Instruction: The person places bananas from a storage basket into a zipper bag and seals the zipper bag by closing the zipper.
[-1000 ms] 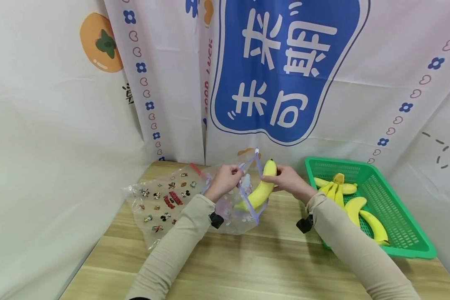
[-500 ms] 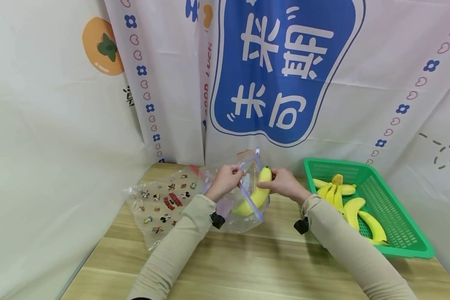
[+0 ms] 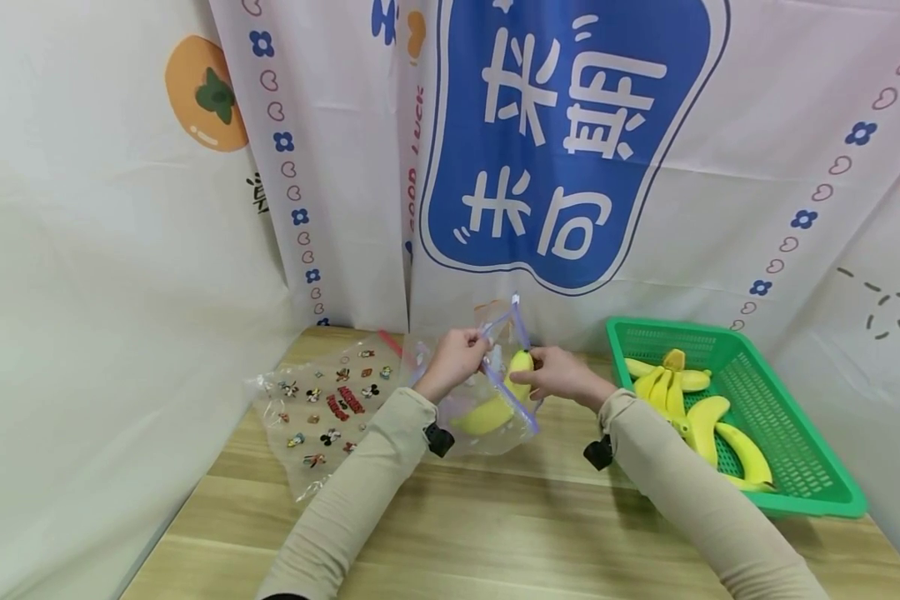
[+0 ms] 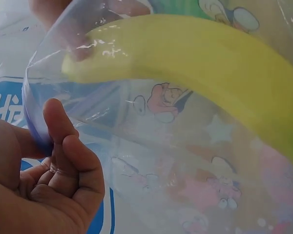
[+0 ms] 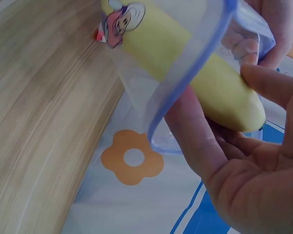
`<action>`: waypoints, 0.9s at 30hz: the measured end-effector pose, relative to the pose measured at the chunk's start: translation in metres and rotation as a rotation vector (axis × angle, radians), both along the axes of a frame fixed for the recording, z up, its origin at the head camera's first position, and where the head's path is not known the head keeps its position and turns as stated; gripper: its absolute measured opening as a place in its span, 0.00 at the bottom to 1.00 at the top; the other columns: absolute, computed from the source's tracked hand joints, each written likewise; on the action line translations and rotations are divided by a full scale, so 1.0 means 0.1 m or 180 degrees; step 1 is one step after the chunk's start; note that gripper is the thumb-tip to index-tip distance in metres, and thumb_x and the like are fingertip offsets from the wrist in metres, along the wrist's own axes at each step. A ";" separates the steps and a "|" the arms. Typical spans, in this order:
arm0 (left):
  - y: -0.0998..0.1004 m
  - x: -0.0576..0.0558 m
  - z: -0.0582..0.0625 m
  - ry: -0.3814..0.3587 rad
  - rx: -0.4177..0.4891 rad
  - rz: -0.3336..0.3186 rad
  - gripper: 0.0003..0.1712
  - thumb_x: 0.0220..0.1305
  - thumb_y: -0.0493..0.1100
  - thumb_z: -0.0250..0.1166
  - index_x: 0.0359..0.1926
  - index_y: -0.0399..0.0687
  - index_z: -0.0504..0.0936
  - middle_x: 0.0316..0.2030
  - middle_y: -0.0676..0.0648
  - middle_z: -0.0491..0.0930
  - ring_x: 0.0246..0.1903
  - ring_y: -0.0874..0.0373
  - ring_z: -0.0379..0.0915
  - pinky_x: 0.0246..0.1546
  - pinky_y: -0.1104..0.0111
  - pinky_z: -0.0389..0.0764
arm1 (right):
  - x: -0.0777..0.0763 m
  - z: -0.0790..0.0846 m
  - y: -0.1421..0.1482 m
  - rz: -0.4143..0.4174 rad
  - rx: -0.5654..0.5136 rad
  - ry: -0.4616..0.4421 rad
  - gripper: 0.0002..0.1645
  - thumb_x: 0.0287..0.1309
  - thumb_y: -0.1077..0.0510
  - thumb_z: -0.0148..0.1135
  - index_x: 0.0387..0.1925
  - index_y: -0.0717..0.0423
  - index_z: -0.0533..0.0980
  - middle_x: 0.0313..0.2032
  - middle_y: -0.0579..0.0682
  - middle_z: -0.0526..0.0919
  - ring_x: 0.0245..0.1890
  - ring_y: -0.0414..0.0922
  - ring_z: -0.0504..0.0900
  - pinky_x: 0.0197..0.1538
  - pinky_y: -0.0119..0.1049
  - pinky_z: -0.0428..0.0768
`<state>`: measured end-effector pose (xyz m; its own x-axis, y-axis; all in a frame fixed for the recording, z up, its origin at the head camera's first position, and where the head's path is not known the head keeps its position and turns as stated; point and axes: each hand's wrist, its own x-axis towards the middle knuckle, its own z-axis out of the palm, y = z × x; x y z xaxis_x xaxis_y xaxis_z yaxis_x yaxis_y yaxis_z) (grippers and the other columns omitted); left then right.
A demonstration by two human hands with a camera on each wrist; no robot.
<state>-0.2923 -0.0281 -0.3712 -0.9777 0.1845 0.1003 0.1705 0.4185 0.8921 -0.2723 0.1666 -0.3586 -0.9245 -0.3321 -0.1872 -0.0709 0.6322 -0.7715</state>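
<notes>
A clear zip bag (image 3: 427,427) with a purple zip edge and cartoon prints is held open above the table. My left hand (image 3: 456,358) pinches the purple rim of its mouth, seen closely in the left wrist view. A yellow banana (image 3: 487,414) lies mostly inside the bag, with its near end at the mouth. Around that end my right hand (image 3: 562,375) curls thumb and fingers. In the right wrist view the banana (image 5: 224,92) pokes out past the purple edge, between the right thumb and fingers.
A green basket (image 3: 817,425) with several bananas (image 3: 708,421) stands on the right of the wooden table (image 3: 495,533). Another clear printed bag (image 3: 315,433) with a red zip strip lies flat at left. A printed cloth (image 3: 345,167) hangs behind.
My right hand has moved left and down, sliding the banana deeper into the bag. My left hand keeps hold of the rim in nearly the same place.
</notes>
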 end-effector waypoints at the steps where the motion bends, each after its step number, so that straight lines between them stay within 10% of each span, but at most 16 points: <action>1: 0.01 0.00 0.00 -0.0015 0.0025 -0.0003 0.15 0.68 0.42 0.54 0.35 0.37 0.82 0.23 0.48 0.79 0.25 0.49 0.77 0.16 0.73 0.66 | 0.00 0.00 0.00 0.0030 -0.0011 -0.0014 0.15 0.59 0.52 0.63 0.38 0.61 0.74 0.36 0.55 0.79 0.32 0.48 0.82 0.37 0.40 0.82; 13: 0.07 -0.02 -0.01 0.0050 0.0052 -0.0075 0.14 0.68 0.40 0.53 0.31 0.38 0.81 0.25 0.47 0.80 0.22 0.54 0.75 0.18 0.74 0.70 | -0.03 -0.04 0.02 0.0190 -0.0383 -0.0032 0.13 0.61 0.66 0.57 0.45 0.72 0.72 0.38 0.61 0.78 0.36 0.52 0.82 0.43 0.44 0.81; 27: 0.02 0.01 -0.01 -0.0044 0.0143 -0.0211 0.14 0.68 0.41 0.53 0.35 0.38 0.82 0.24 0.46 0.80 0.27 0.48 0.80 0.19 0.74 0.70 | -0.12 0.17 0.59 0.0135 -0.0574 -0.0402 0.25 0.69 0.52 0.51 0.55 0.70 0.69 0.47 0.63 0.77 0.46 0.54 0.79 0.50 0.49 0.78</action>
